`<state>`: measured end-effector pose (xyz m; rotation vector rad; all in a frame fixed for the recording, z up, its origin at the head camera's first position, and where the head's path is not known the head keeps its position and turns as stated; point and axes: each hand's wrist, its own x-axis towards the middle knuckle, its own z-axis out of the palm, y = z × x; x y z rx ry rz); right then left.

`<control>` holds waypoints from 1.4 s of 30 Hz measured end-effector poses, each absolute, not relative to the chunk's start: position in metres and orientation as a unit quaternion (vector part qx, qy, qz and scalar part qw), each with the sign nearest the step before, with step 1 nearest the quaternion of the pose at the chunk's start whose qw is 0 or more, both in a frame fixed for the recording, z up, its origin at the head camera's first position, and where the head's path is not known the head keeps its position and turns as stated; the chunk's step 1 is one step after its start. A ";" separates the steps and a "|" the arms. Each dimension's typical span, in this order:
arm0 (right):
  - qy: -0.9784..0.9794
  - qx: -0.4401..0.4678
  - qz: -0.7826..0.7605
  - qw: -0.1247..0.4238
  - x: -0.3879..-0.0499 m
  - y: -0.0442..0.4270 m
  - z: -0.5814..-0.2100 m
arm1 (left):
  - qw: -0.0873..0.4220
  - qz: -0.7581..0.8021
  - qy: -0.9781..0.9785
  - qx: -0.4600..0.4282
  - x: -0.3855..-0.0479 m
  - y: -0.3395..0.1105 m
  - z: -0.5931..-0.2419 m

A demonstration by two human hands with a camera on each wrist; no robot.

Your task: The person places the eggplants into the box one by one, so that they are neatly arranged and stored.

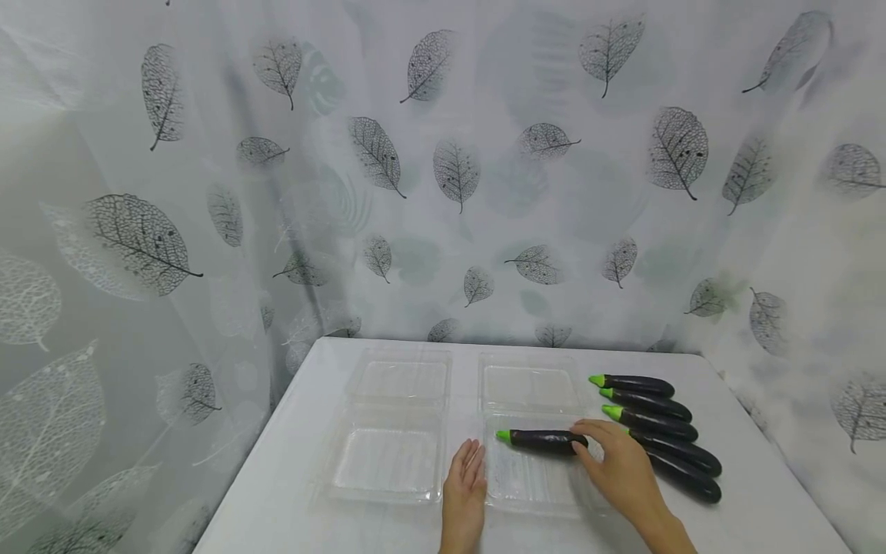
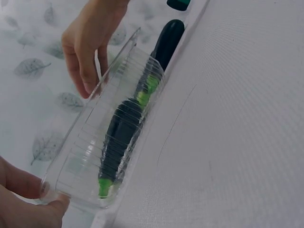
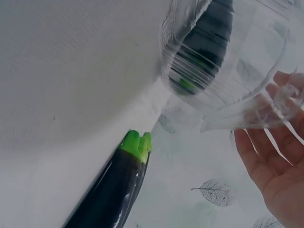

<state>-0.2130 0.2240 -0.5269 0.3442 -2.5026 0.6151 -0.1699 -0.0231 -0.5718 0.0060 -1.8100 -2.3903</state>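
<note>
Head view: a long, glossy, near-black eggplant with a bright green cap (image 1: 543,440) is placed in the lower half of a clear, ribbed plastic clamshell box (image 1: 526,492), right of the frame's centre. In the left wrist view it is seen to be laid on the box's floor. It is set crosswise with the cap to the left, probably so that its length is fitted between the side walls.

The left hand (image 1: 465,498) is set at the box's left edge, fingers straight and touching the plastic; the box is presumably steadied in this way. Nothing is grasped by the right hand (image 1: 618,471): its fingers are parted above the eggplant's dark end, and a gap below the fingertips is shown in the left wrist view.

The eggplant is thus found between the 2 hands, its cap just right of the left fingertips, its dark end beneath the right ones.

At the frame's right, 5 similar dark eggplants (image 1: 654,423) are lined up, likely for easy reach by the right hand. A 2nd clear plastic box (image 1: 388,462) is laid left of centre, on the same white table (image 1: 270,512).
</note>
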 end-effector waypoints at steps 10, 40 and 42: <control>-0.927 0.096 0.234 0.278 -0.206 0.239 -0.528 | 0.072 -0.798 -0.598 0.005 -0.169 -0.023 -0.571; -0.970 -0.022 0.177 0.165 -0.191 0.278 -0.531 | 0.069 -0.800 -0.596 0.006 -0.168 -0.023 -0.568; -0.973 -0.035 0.175 0.146 -0.192 0.283 -0.530 | 0.071 -0.799 -0.597 0.004 -0.168 -0.023 -0.569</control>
